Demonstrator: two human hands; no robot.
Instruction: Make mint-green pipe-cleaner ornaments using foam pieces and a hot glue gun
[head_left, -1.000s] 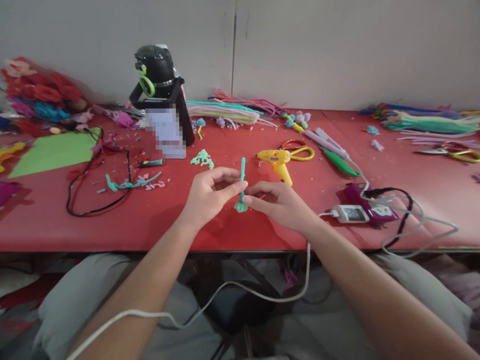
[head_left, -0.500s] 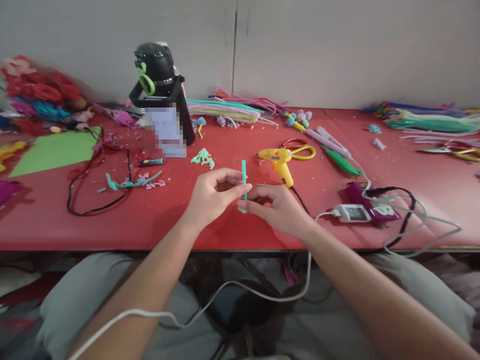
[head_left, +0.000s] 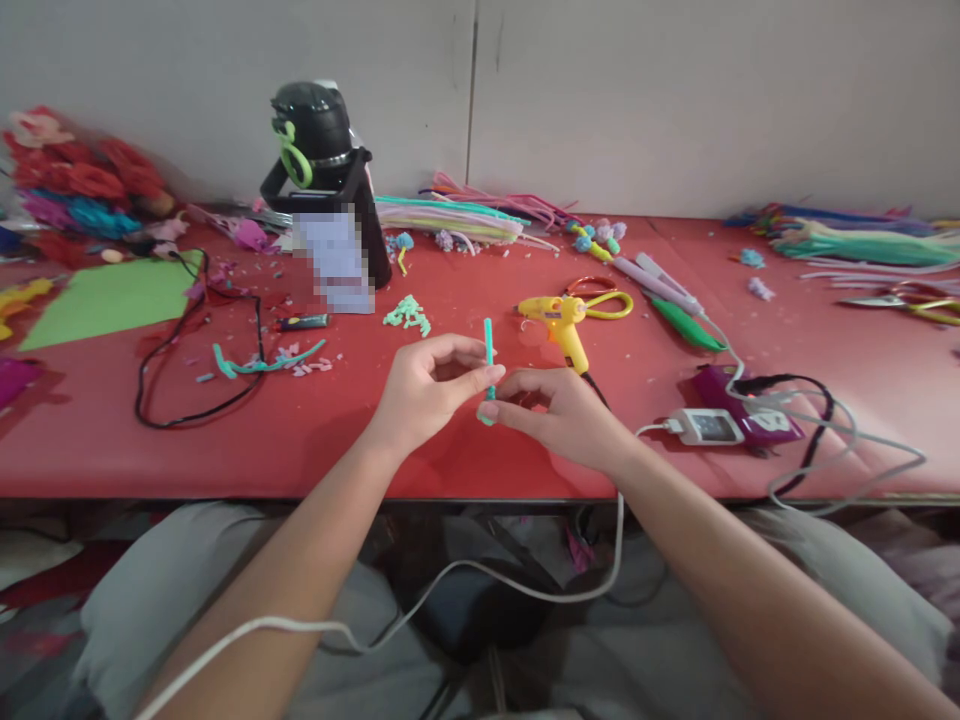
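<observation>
Between my hands, a teal pipe cleaner (head_left: 489,342) stands upright over the front of the red table. My left hand (head_left: 431,388) pinches its middle with thumb and fingers. Lower down, my right hand (head_left: 555,415) closes its thumb and fingertips on the pale green bottom end, where the stem looks thicker; its exact shape is partly hidden by the fingers. Beyond the hands lies a small heap of mint-green pieces (head_left: 408,314). A yellow glue gun (head_left: 559,322) rests just behind my right hand.
Yellow-handled scissors (head_left: 611,305) lie behind the glue gun. A black bottle (head_left: 367,230) stands at the back left. Bundles of pipe cleaners (head_left: 862,240) lie at the back. A purple power bank (head_left: 757,420) with cables sits at right. A white cable (head_left: 450,570) runs across my lap.
Both hands keep the same grip on the pipe cleaner, almost still. The whole view has shifted only slightly.
</observation>
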